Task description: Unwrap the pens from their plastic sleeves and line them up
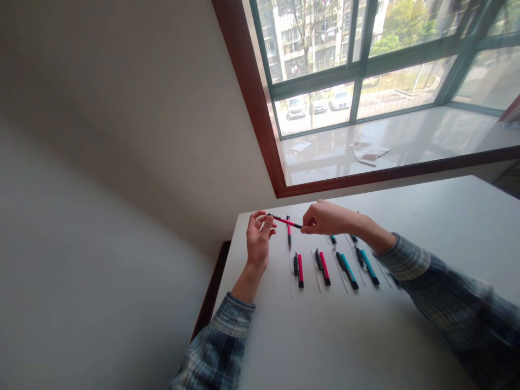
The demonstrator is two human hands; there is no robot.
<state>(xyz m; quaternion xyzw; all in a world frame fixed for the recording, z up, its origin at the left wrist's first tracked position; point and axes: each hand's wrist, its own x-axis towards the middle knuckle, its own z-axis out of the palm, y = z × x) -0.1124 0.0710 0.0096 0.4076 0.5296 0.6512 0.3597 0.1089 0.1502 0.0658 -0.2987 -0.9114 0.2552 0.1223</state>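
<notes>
Both hands hold one thin red pen [285, 220] level above the white table [345, 336]. My left hand [259, 240] pinches its left end with the fingertips, palm towards me. My right hand [325, 218] is closed on its dark right tip. Below them lies an assembled red pen [288, 231]. Nearer me, a row of pen parts lies on the table: a red barrel [300, 270] and another red barrel [324, 267], each with a black piece beside it, then a teal barrel [349, 270] and a second teal barrel [369, 265]. More teal pieces are partly hidden under my right wrist.
The table stands in a corner, against a plain wall on the left and below a wood-framed window sill [385, 146] with a crumpled cloth [368, 151] on it. The table's left edge [221, 281] drops off close to my left forearm.
</notes>
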